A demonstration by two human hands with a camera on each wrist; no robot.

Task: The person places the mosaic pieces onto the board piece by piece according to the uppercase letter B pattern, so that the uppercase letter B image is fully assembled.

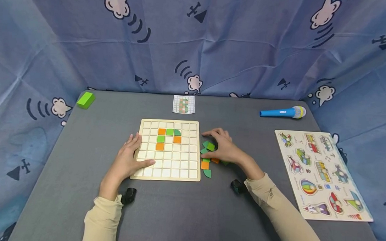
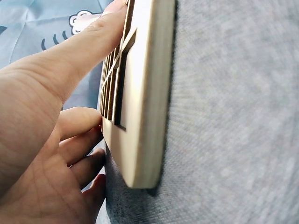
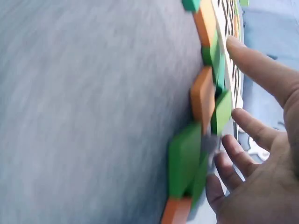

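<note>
A pale wooden grid board [image 1: 178,174] lies flat on the table with several orange and green tiles in its upper cells. One is a dark green quarter-circle [image 1: 177,132]. My left hand [image 1: 126,160] rests at the board's left side, its thumb extended over the grid and the fingers along the edge. Just right of the board, my right hand [image 1: 225,147] hovers over a loose pile, thumb and fingers spread apart and nothing seen between them. In that pile are an orange square [image 1: 205,165], a green quarter-circle [image 1: 207,173] and a green block [image 3: 183,161]; the hand partly hides others.
A small printed pattern card [image 1: 183,104] lies behind the board. At the back left sits a bright green block [image 1: 86,100]; a blue toy microphone [image 1: 281,112] is at the back right. A picture puzzle board [image 1: 321,196] lies at the right edge.
</note>
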